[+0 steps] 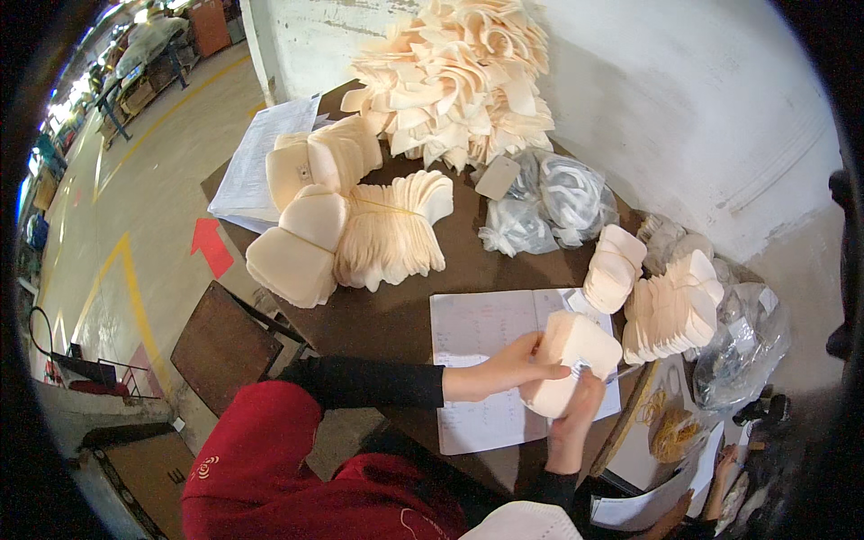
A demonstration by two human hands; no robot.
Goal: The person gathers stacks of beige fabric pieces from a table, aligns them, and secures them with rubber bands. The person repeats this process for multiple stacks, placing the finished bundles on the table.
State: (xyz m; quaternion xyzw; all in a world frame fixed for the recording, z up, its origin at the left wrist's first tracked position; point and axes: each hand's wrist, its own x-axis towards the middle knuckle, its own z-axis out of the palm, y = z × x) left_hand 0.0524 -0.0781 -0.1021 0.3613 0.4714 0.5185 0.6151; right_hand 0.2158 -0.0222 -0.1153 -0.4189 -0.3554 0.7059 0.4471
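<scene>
Over the notebook, my left hand grips a cream foam pad bundle, its thumb lying across the front. My right hand is closed at the lower edge of the bundle, fingertips pinching a small white label with dark marks against the pad. Beneath both hands lies an open notebook with handwritten lines. Just beyond the bundle stands a smaller bundle of pads, with a longer row of pads beside it.
Banded pad bundles and papers lie at the left of the brown table; a loose pad heap rises behind. Clear bags sit mid-table. Rubber bands and another person's hand are at right. A stool stands left.
</scene>
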